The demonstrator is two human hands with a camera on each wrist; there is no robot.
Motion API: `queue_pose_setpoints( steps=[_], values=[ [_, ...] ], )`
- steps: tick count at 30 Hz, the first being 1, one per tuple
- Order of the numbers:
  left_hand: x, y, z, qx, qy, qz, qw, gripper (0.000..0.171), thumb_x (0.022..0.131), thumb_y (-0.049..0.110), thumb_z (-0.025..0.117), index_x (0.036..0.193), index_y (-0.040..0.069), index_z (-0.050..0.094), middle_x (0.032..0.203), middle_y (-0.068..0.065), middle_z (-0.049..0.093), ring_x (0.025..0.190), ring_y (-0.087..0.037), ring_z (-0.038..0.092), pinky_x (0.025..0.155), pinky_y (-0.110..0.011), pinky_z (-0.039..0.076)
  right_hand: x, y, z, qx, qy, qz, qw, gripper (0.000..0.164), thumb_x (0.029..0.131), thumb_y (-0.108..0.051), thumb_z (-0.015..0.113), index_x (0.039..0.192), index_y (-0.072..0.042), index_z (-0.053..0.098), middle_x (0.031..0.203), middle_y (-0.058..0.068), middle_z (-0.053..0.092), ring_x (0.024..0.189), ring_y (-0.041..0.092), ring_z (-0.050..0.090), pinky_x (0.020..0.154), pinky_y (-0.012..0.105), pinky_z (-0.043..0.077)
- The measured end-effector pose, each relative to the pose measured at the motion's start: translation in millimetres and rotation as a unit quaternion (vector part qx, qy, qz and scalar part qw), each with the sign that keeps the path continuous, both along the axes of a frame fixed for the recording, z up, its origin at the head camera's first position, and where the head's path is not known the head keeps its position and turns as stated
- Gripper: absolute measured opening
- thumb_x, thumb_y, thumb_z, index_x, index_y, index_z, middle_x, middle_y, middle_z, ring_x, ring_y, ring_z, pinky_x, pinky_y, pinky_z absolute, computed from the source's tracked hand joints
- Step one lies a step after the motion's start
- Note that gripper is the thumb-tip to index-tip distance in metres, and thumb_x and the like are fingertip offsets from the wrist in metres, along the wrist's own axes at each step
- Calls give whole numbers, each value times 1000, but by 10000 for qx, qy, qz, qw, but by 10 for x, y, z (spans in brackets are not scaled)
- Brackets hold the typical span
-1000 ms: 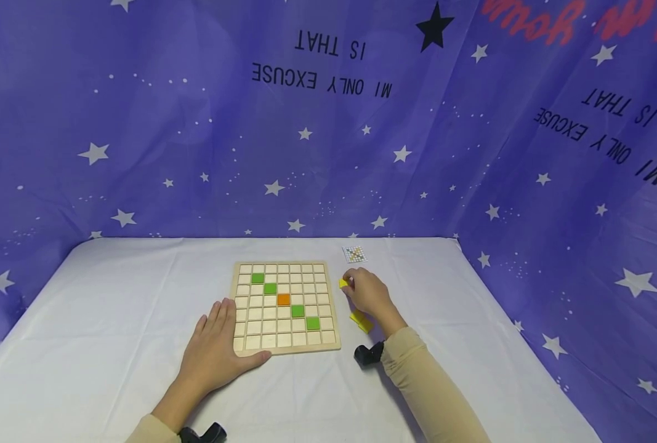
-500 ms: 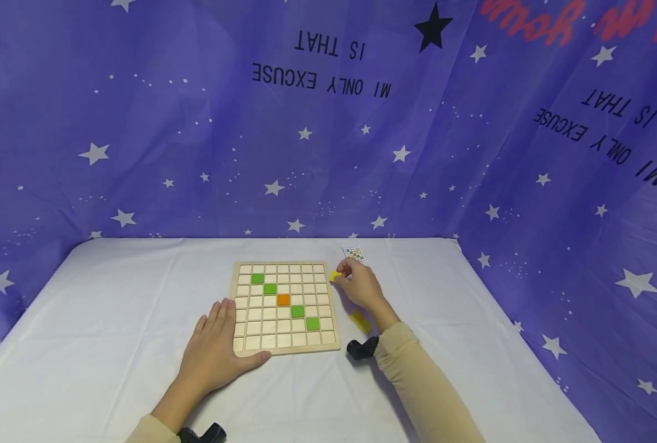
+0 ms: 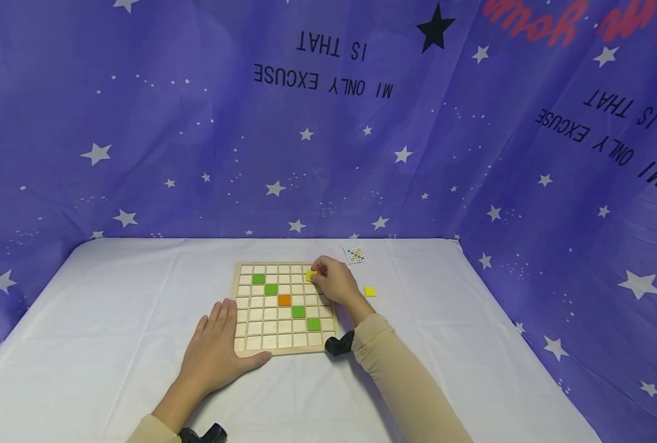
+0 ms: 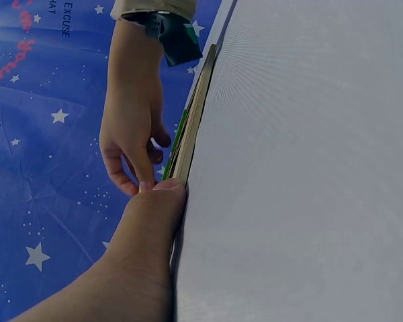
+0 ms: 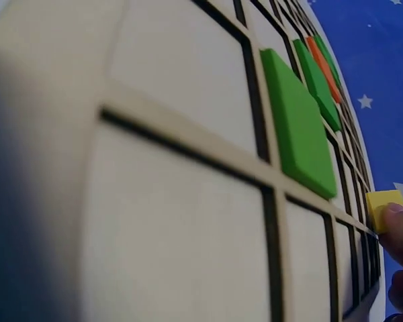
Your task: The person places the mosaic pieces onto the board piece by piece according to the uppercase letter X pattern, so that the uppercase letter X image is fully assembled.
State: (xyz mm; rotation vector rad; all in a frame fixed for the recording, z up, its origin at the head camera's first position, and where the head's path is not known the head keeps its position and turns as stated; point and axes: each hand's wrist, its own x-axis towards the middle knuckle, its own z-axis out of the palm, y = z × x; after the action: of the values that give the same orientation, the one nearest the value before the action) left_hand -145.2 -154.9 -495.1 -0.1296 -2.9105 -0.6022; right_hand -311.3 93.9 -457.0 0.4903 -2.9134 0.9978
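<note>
A square wooden grid board [image 3: 284,352] lies on the white table, with green tiles [image 3: 313,324] and one orange tile [image 3: 284,300] set along a diagonal. My right hand [image 3: 336,283] pinches a yellow tile [image 3: 310,276] over the upper right cells; in the right wrist view that yellow tile [image 5: 384,208] shows between thumb and finger, tilted. Whether it touches the board, I cannot tell. Along the board's left edge rests my left hand [image 3: 212,347], fingers straight, thumb against the near edge. The left wrist view shows the left hand [image 4: 141,241] beside the board's edge [image 4: 198,111].
Another yellow tile [image 3: 369,291] lies on the table right of the board. Behind it is a small printed card [image 3: 355,255] with a coloured dot pattern. A purple star-printed curtain [image 3: 328,141] stands behind the table [image 3: 112,295].
My right hand has carried the yellow tile left, from beside the board to over it. A loose yellow tile is now uncovered; the ones nearer me are hidden by the arm. The left hand stays put.
</note>
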Motion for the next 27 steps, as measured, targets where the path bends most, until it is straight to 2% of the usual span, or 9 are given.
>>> queue_pose_setpoints(
  steps=[5, 16, 21, 27],
  values=[
    [-5, 6, 15, 39, -29, -8, 10000, 137, 68, 90, 56, 154, -10, 18, 161, -28, 23, 150, -44, 21, 122, -58, 17, -15, -48, -13, 137, 4, -35, 9999, 8, 94, -21, 69, 101, -21, 66, 93, -4, 67, 88, 15, 62, 80, 35, 51],
    [-3, 6, 29, 59, -28, -3, 10000, 137, 68, 90, 56, 154, -10, 18, 161, -28, 22, 150, -44, 21, 122, -59, 17, -15, -45, -24, 646, -85, 88, 9978, 12, 95, -23, 67, 107, -23, 70, 97, -3, 63, 87, 14, 59, 78, 35, 52],
    [11, 10, 27, 52, -26, -3, 10000, 137, 68, 90, 57, 153, -11, 19, 161, -29, 23, 150, -44, 22, 121, -59, 18, 24, -11, -31, 889, -57, 279, 9956, 18, 95, -25, 68, 111, -21, 75, 103, -2, 64, 93, 13, 61, 84, 35, 53],
    [13, 15, 22, 48, 1, -7, 10000, 137, 68, 90, 56, 153, -11, 20, 161, -28, 23, 150, -44, 22, 121, -59, 18, 91, 139, 38, 768, -110, 434, 9960, 29, 95, -24, 68, 123, -22, 70, 102, -3, 62, 90, 13, 57, 83, 33, 51]
  ],
)
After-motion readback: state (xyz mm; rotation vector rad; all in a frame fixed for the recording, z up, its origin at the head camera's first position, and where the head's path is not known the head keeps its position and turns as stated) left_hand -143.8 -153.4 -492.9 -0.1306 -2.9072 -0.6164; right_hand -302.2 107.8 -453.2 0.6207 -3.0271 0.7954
